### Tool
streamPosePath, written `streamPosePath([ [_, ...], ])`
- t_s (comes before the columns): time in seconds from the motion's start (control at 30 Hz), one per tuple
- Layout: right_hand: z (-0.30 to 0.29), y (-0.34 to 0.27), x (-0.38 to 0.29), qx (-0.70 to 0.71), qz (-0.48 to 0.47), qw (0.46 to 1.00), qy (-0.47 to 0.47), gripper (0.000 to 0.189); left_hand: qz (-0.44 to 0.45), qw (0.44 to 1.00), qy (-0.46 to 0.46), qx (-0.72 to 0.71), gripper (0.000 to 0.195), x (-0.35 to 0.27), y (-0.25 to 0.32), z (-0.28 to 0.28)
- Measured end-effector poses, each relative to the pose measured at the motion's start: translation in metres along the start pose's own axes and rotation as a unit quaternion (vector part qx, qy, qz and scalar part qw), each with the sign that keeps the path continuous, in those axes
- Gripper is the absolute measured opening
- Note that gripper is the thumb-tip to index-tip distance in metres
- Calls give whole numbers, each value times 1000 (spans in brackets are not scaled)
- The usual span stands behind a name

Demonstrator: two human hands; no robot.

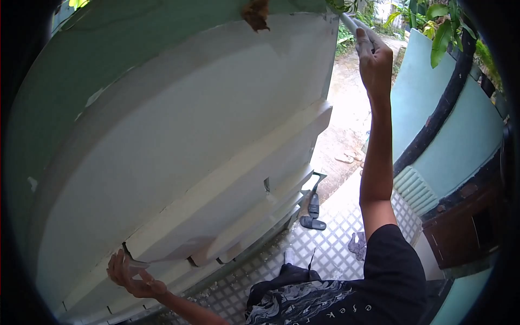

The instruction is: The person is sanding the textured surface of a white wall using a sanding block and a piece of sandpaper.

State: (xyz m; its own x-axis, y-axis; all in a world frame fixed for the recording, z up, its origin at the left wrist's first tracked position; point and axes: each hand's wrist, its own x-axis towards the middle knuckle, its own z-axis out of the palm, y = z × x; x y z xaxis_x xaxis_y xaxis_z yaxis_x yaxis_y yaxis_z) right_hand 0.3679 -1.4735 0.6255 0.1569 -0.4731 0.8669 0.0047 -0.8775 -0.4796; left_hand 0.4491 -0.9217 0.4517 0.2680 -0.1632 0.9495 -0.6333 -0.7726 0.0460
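My right hand (371, 57) is raised at the top right, arm stretched out. It grips a pale, narrow, flat-looking tool (350, 23), whose far end lies by the upper corner of a large white panel (227, 93). The exact kind of tool is unclear. Low on the left, my left hand (136, 280) is cupped with its fingers curled up beside the panel's stepped moulding (227, 162). A light patch with a dark curved edge (129, 256) shows at its fingers; whether it is a held piece or part of the moulding cannot be told.
A green surface (101, 48) borders the panel, with a brown dry leaf-like scrap (256, 15) on it. Black slide sandals (313, 222) and a crumpled grey cloth (357, 245) lie on the tiled floor (333, 248). A dark curved post (438, 109) and brown cabinet (459, 227) stand right.
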Motion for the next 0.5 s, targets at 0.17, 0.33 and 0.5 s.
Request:
streamPosePath([
  [0.17,12,37,-57,-72,60,981,-172,30,-3,1000,0,15,43,0,-2,-6],
  [0.33,-8,96,-80,-68,90,932,-346,35,7,1000,6,-3,41,0,3,7],
  [0.5,0,67,-6,208,107,951,-204,35,-4,997,71,-17,39,1,4,17],
])
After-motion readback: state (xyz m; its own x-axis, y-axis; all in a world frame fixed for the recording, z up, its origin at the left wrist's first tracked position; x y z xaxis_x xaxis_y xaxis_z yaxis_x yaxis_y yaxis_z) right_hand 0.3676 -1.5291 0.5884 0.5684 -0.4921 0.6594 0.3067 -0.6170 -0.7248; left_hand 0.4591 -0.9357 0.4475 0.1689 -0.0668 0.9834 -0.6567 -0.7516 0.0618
